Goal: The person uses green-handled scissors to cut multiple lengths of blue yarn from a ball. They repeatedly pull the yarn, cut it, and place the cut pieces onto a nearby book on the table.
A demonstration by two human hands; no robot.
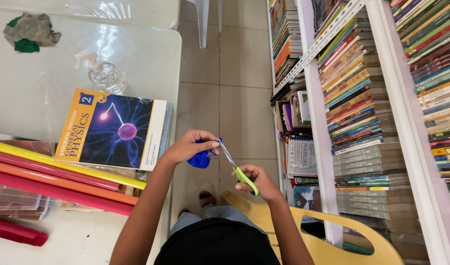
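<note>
Nearest, a seated person is leaning over their lap beside a yellow plastic chair (333, 235), both forearms reaching forward over the tiled floor (220, 98). Right hand (257, 181) is gripping green-handled scissors (237, 167), fingers closed through the handles, blades angling up and left toward the other hand. Left hand (188, 146) is pinching a bunched piece of blue material (201, 158), its grip narrow, thumb and fingertips pressed together at the top edge. The blade tips are touching or just beside that pinched edge; whether a cut is begun cannot be told, and the blue piece looks whole. To the left, the worktop (33, 98) is carrying rolled sheets in yellow, orange and red (58, 179), then a physics textbook (112, 130). Farther off, a clear spray bottle (101, 72) is lying near a crumpled cloth (28, 32). On the right, bookshelves (362, 98) are running into the distance.
</note>
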